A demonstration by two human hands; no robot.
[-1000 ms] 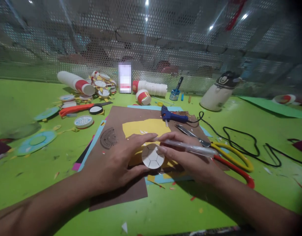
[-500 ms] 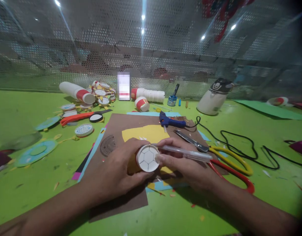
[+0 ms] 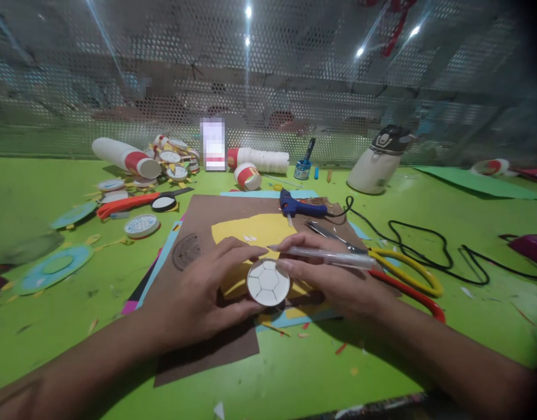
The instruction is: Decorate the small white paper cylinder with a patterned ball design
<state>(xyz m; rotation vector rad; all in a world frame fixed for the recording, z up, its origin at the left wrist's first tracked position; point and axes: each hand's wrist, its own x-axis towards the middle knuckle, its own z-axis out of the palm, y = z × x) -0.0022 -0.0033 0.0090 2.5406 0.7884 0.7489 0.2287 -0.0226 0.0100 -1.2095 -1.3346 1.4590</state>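
A round white paper-cup base (image 3: 268, 283) with a football pattern of dark lines faces me between my hands. My left hand (image 3: 207, 286) curves around its left side, the thumb at the lower edge and the index fingertip above the rim. My right hand (image 3: 321, 271) holds a clear-barrelled pen (image 3: 334, 256), its tip pointing left above the cup base. The right thumb also touches the base's upper right edge. Beneath lie yellow paper (image 3: 251, 227) and brown card (image 3: 198, 219). Scissors (image 3: 408, 274) with yellow and red handles lie beside my right hand.
A blue glue gun (image 3: 301, 205) trails a black cord rightward. Behind stand a phone (image 3: 215, 146), stacked paper cups (image 3: 264, 161), an ink pot (image 3: 302, 170) and a kettle (image 3: 377, 163). At left are a red-handled cutter (image 3: 131, 204), several cup bases (image 3: 141, 226) and blue paper discs (image 3: 53, 268).
The cup base has turned to face me more fully, and its red side no longer shows. My left fingers have loosened a little around it. The view has shifted slightly.
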